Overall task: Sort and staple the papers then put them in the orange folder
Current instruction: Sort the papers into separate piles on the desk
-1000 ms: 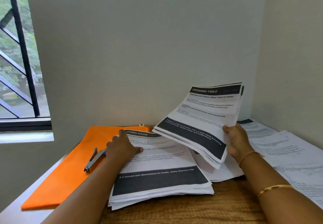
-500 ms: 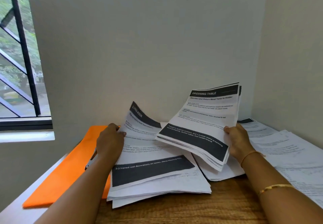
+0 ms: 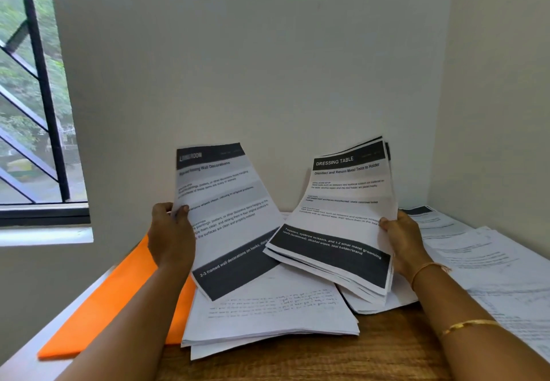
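My left hand [image 3: 171,238] pinches the left edge of a "Living Room" sheet [image 3: 226,217] and holds it tilted up above a paper stack [image 3: 273,315] on the table. My right hand [image 3: 401,241] grips the right edge of a "Dressing Table" bundle [image 3: 339,220] of several sheets, raised and leaning toward me. The orange folder [image 3: 113,300] lies flat at the left, partly under the stack and behind my left arm. The stapler is hidden.
More printed sheets [image 3: 488,264] spread over the right side of the wooden table [image 3: 387,357], up to the corner walls. A barred window [image 3: 32,107] is at the left. The table's left edge runs beside the folder.
My left hand has lifted the top "Living Room" sheet off the stack, from flat to nearly upright. The stapler has gone out of sight behind my arm. The right bundle has barely moved.
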A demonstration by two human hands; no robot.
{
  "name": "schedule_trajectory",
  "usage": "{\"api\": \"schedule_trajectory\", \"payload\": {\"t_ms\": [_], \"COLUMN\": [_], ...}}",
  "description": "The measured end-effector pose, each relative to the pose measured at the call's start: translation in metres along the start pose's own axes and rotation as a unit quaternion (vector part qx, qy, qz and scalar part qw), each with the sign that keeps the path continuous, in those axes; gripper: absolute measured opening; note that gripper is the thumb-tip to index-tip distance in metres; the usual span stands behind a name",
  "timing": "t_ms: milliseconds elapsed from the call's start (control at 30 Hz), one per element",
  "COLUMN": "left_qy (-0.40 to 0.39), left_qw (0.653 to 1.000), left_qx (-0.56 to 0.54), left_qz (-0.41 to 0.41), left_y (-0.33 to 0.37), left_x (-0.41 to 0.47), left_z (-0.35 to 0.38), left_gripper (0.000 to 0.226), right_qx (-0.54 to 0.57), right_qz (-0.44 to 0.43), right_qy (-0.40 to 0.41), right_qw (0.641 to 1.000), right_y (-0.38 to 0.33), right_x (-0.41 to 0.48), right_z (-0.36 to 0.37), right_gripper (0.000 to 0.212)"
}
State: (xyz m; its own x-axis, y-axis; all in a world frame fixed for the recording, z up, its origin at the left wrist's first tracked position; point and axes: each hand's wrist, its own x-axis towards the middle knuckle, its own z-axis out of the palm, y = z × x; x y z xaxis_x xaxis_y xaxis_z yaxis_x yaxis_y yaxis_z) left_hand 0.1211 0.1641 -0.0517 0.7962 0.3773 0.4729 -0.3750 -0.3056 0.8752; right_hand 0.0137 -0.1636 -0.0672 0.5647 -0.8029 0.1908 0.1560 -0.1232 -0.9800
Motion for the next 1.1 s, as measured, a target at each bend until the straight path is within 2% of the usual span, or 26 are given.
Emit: {"api": "schedule_trajectory", "payload": {"t_ms": [233,733,867,1000,1100], "left_qy": [0.041,0.042,0.038,0.012,-0.002], "left_qw": [0.997,0.994,0.993,0.992,0.989], "left_qx": [-0.057,-0.102,-0.111,-0.123,-0.142], "left_qz": [-0.039,0.001,-0.002,-0.011,-0.028], "left_y": [0.003,0.0,-0.001,-0.006,-0.007], "left_x": [-0.002,0.001,0.002,0.006,0.008], "left_z": [-0.002,0.003,0.003,0.006,0.006], "left_gripper": [0.03,0.031,0.03,0.028,0.031], "right_qx": [-0.029,0.012,0.038,0.089,0.109], "right_qz": [-0.053,-0.078,-0.055,0.01,0.028], "right_qy": [0.096,0.159,0.135,0.06,0.033], "right_qw": [0.994,0.984,0.989,0.994,0.993], "right_y": [0.0,-0.004,-0.003,-0.002,-0.005], "right_x": [0.0,-0.001,0.001,0.003,0.002], "right_z": [-0.005,-0.008,-0.008,-0.006,-0.006], "right_gripper": [0.034,0.032,0.033,0.035,0.034]}}
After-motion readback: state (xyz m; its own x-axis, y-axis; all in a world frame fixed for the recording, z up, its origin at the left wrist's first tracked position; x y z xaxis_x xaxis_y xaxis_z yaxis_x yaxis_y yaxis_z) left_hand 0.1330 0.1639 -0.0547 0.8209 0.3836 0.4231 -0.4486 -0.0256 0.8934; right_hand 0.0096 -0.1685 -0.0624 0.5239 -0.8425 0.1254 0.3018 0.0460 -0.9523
